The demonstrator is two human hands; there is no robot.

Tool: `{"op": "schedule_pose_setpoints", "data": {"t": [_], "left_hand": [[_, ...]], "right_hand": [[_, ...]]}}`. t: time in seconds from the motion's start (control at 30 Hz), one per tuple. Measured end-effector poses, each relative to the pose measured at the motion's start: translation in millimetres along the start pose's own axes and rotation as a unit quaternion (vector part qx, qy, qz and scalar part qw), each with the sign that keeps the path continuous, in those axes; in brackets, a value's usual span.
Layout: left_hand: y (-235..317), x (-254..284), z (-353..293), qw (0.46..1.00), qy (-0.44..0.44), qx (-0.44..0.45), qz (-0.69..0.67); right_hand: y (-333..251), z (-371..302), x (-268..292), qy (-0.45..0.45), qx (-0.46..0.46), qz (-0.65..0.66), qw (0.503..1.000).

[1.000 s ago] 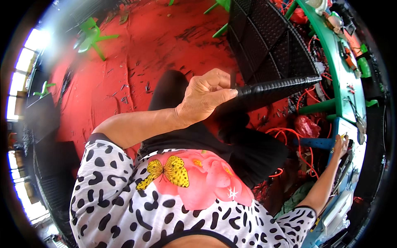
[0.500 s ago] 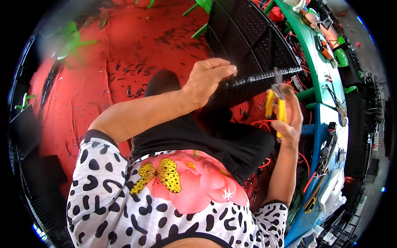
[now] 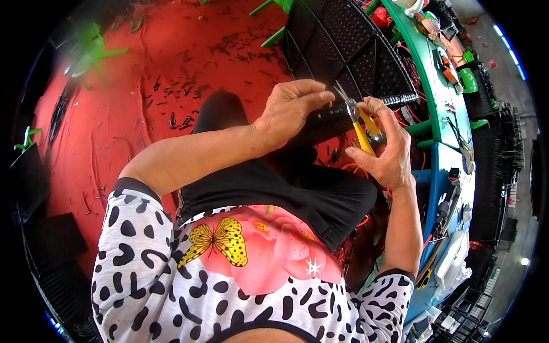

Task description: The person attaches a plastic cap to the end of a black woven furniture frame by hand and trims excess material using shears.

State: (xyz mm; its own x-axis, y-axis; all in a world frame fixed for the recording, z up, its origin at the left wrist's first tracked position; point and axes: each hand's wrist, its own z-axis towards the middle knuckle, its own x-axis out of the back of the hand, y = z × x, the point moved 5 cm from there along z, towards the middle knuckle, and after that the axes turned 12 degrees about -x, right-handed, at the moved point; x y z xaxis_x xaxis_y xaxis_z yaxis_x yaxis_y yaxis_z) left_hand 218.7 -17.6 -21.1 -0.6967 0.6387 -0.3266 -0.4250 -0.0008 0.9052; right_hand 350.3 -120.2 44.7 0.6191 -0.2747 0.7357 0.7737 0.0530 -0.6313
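The left hand (image 3: 287,114) is pinching, contents unclear; the right hand (image 3: 392,151) is holding yellow-handled cutters (image 3: 362,138), blades parted; the black panel (image 3: 357,48) is looking edge-wrapped, nothing yet being cut.

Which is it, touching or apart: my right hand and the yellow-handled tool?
Touching. The head view shows your right hand holding the yellow-handled tool, with its handles between thumb and fingers.

Woven panel (image 3: 357,54): looked black, with crossing ribs and glossy wrapped edge.
Yellow-handled cutters (image 3: 359,134): slanted up-left, with handles spread, metal tips before panel.
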Motion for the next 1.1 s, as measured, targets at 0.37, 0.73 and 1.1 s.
{"op": "schedule_pose_setpoints", "data": {"t": [0.37,0.73,1.1], "left_hand": [[-2,3,3,0.999,-0.006,-0.011,0.033],[6,1,-4,0.995,-0.003,0.008,0.097],[-16,9,4,0.999,0.016,0.043,0.029]], "right_hand": [[-9,15,-1,-0.039,0.006,-0.036,0.999],[-6,25,-1,-0.110,0.022,-0.039,0.993],[58,-15,12,-0.002,-0.141,0.201,0.969]]}}
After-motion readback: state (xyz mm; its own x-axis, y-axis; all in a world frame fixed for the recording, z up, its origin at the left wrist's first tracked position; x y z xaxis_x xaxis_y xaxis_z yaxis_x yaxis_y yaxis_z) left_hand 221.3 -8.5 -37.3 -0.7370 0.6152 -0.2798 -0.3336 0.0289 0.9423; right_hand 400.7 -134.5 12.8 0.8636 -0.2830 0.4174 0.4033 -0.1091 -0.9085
